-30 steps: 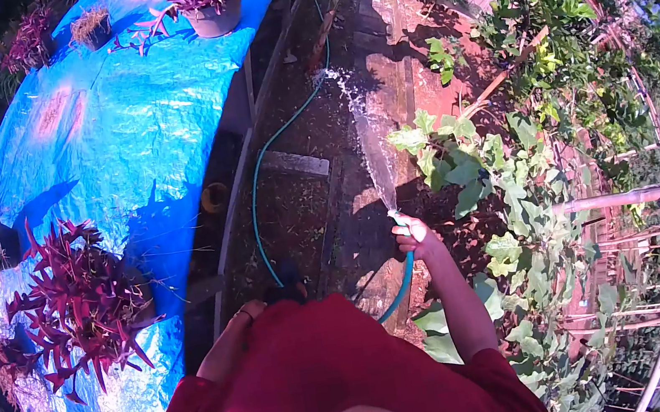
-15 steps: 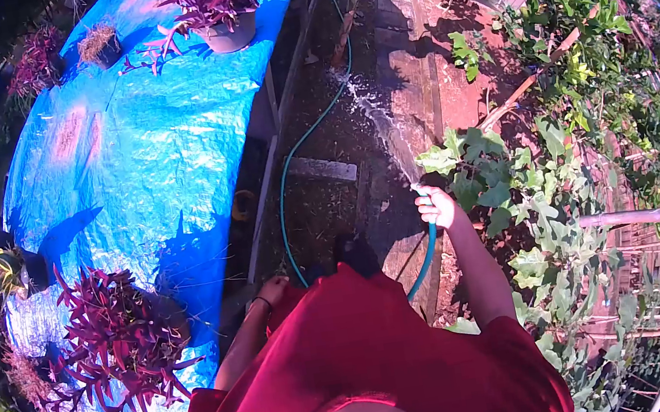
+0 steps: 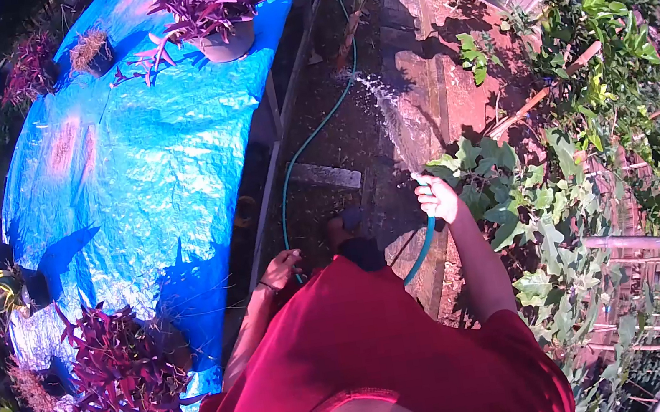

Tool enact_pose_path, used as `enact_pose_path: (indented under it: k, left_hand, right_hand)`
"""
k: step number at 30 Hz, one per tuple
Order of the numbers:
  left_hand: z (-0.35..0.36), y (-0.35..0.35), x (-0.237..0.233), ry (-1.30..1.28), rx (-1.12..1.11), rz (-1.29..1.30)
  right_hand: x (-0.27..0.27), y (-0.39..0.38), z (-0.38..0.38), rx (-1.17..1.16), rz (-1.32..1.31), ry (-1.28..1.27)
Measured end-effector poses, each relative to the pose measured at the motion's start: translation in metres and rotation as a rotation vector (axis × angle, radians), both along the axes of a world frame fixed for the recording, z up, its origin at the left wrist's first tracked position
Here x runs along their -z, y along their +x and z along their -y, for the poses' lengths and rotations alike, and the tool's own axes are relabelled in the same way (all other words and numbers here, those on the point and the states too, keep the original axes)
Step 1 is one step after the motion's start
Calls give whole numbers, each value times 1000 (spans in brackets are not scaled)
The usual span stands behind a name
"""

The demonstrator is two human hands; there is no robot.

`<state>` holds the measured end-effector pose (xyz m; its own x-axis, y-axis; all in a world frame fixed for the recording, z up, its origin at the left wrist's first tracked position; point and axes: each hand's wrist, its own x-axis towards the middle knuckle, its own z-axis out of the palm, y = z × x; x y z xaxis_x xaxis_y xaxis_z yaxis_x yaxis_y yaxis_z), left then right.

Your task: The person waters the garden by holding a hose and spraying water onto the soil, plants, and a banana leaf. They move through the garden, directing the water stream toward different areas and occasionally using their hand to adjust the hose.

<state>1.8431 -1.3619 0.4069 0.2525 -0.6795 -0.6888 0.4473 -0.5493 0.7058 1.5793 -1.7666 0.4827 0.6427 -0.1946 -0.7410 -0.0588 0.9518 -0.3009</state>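
In the head view the right hand (image 3: 439, 199) has its grip closed around the end of the teal hose (image 3: 312, 137), out in front of the red-shirted body, and water (image 3: 392, 109) sprays from it over the dirt path. The left hand (image 3: 282, 269) hangs low, just beside the hose's line; I cannot tell its grip. Left is the blue-tarped table (image 3: 128, 150) with a potted purple plant (image 3: 214, 11).

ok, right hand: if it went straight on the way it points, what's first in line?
Past its own water spray, the right hand, gripping the hose, looks to have a free line up to the wet ground by the plant stem. Depth is unclear here.
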Motion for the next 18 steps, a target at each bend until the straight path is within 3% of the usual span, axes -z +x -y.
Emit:
enact_pose_path:
  k: [4, 8, 11, 12, 14, 17, 18]
  left_hand:
    - [49, 40, -34, 2, 8, 43]
    - [109, 82, -38, 22, 6, 78]
    - [154, 102, -50, 3, 20, 111]
    - [169, 110, -54, 21, 73, 120]
    - [205, 125, -52, 32, 159, 127]
    - [244, 148, -22, 36, 313, 407]
    - [265, 159, -35, 26, 322, 413]
  right_hand:
    - [14, 17, 26, -90, 10, -104]
    - [46, 19, 83, 376, 92, -286]
    - [36, 24, 130, 686, -50, -384]
    - [35, 24, 145, 736, 54, -394]
    - [29, 23, 180, 766, -30, -365]
    - [-1, 36, 216, 672, -107, -344]
    - [-10, 40, 231, 685, -102, -351]
